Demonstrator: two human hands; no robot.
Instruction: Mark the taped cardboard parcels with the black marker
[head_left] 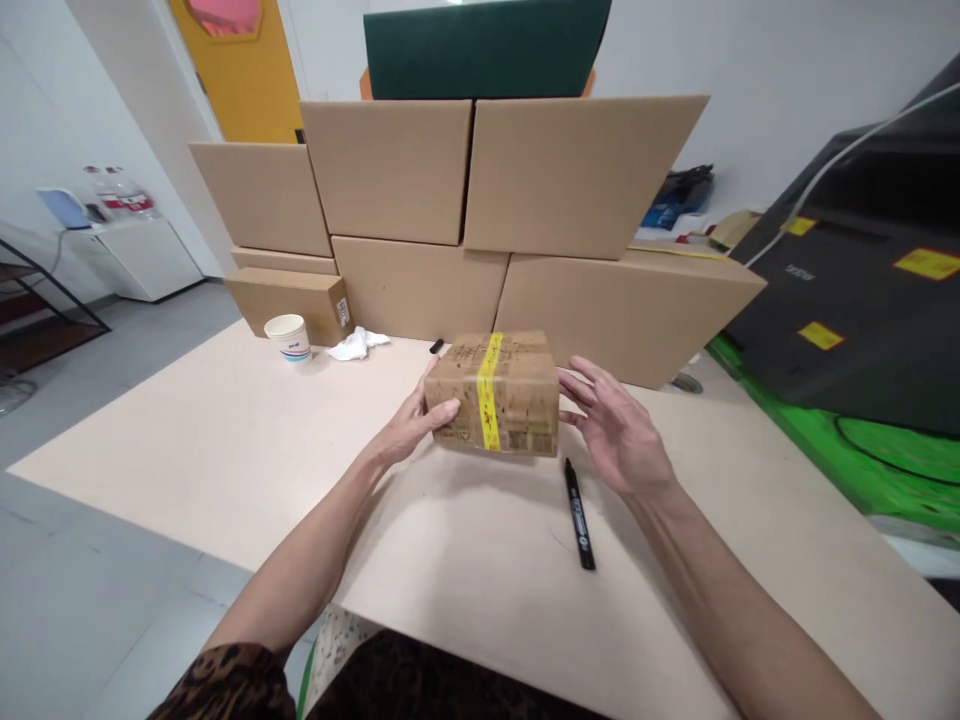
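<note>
A small brown cardboard box (517,395) with a yellow tape strip round it is at the middle of the table, slightly tilted. My left hand (412,420) grips its left side, with the thumb on the front face. At the right side, my right hand (619,425) has its fingers spread, the fingertips at or close to the box's edge; whether they touch I cannot tell. An uncapped black marker (580,515) lies on the table just below my right hand. Behind the box lies a small black cap (436,346).
Large cardboard boxes (397,170) are stacked along the table's back, a dark green box (487,50) on top. A paper cup (289,338) and crumpled tissue (358,343) stand at the back left. Black-covered equipment (847,260) is beyond the right edge.
</note>
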